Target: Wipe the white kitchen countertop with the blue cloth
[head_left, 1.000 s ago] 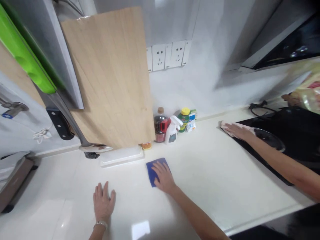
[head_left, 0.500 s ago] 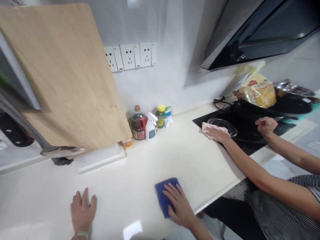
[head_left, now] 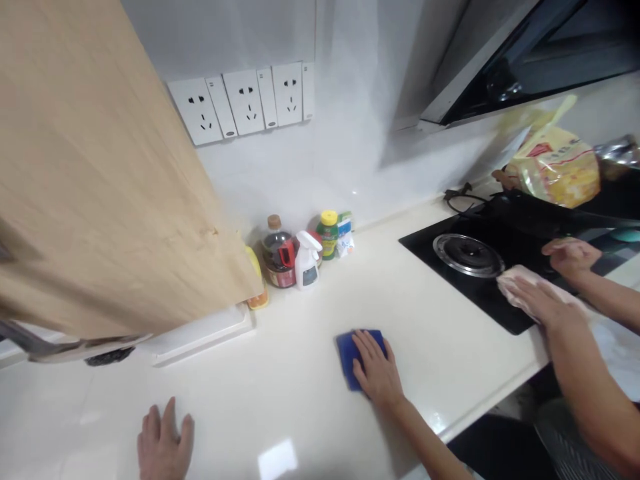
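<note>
My right hand (head_left: 377, 373) lies over a folded blue cloth (head_left: 349, 363), pressing it against the white countertop (head_left: 260, 387). The palm and fingers hide part of the cloth; its left side and top edge show. Well to the left, my left hand (head_left: 165, 443) rests on the counter with its fingers spread and nothing in it. Behind the cloth, near the wall, stand a white spray bottle (head_left: 307, 263), a dark bottle with a brown cap (head_left: 277, 257) and a green jar with a yellow lid (head_left: 328, 237).
A co-worker's hand (head_left: 543, 303) presses a pale cloth (head_left: 515, 280) on the black cooktop (head_left: 425, 243) at right; their other hand (head_left: 573, 257) is curled above it. A wooden board (head_left: 125, 167) hangs over the counter's left side. A yellow bag (head_left: 560, 167) sits behind the cooktop.
My right hand has slid the blue cloth away from me and to the right. The co-worker's pale cloth has moved right, uncovering the round burner. The view has shifted; my left hand stays on the counter.
</note>
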Motion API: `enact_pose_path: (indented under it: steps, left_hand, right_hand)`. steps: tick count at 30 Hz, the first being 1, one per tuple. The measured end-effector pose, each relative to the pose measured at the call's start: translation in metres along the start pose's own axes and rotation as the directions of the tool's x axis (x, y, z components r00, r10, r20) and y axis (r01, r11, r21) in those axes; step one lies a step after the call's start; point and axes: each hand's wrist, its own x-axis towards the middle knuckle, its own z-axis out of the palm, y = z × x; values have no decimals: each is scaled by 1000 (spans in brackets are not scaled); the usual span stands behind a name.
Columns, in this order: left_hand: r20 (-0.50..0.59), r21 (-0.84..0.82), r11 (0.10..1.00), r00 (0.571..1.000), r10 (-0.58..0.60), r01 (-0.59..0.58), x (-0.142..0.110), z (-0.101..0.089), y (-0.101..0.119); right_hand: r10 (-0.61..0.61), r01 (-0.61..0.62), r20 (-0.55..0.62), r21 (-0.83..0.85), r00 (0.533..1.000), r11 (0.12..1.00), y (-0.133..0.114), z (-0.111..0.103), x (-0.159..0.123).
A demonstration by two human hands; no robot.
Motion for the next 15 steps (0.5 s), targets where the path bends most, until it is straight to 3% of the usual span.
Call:
enact_pose_path:
  steps: [6, 15]
  left_hand:
    - [4, 15, 1000, 1000, 3, -3, 1, 2, -5]
    - [-13, -2, 999, 999, 44, -44, 1, 3, -8]
  right_hand:
    - [70, -72, -34, -37, 997, 997, 28, 25, 94]
    - [110, -112, -49, -38, 993, 993, 43, 59, 208]
